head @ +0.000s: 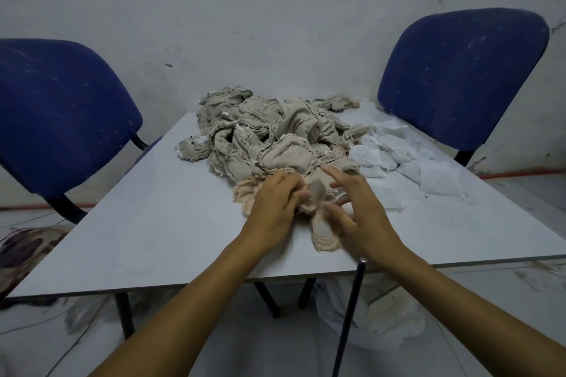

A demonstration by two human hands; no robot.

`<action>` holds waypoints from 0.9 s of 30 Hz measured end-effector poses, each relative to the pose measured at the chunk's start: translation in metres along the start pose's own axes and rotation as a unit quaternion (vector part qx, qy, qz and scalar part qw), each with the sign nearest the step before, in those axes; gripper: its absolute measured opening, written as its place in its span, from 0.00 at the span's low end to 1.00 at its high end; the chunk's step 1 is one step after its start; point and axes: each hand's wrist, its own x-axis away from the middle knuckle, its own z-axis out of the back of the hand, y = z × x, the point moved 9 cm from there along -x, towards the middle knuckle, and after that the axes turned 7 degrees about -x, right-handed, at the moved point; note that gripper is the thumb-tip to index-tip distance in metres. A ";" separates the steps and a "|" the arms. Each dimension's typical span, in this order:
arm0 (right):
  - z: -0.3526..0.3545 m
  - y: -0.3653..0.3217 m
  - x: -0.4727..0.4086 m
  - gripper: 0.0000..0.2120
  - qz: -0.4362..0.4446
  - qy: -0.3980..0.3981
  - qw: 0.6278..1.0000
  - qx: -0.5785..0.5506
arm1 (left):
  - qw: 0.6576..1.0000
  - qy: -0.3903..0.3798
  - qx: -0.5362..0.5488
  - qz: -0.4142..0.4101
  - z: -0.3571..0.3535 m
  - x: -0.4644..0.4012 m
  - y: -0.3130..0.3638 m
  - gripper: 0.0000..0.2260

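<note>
Left hand (275, 202) grip pinches the peach fabric piece (324, 232) at 6 o'clock of the beige pile (269, 131), right hand (361, 217) grip open, fingers splayed — early going, I'd judge — pile and white stuffing (407, 159) at 3 o'clock look mostly unworked.

A table (153, 223) stands before a wall (275, 9), with the left chair (61, 113) beside it and the right chair (462, 76) at its far right corner. A cloth pile (269, 135) lies on the table's far middle, and wadding (407, 159) touches it on the right. In front of the pile lies a cloth piece (318, 193), between the left hand (275, 205), which pinches it, and the right hand (358, 217). A rod (349, 315) leans at the near edge. A bag (376, 324) sits under the table.
</note>
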 end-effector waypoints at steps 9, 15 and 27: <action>0.001 0.005 -0.002 0.15 -0.012 -0.008 1.000 0.018 | 0.995 -0.023 0.094 0.007 -0.015 0.005 0.001 0.07; -0.011 0.011 -0.001 0.13 -0.076 -0.089 0.989 -0.094 | 0.979 0.027 0.179 0.098 -0.009 0.002 -0.021 0.11; 0.001 0.022 -0.001 0.05 -0.131 -0.041 0.959 -0.249 | 0.900 -0.098 0.401 0.138 -0.033 0.001 -0.009 0.03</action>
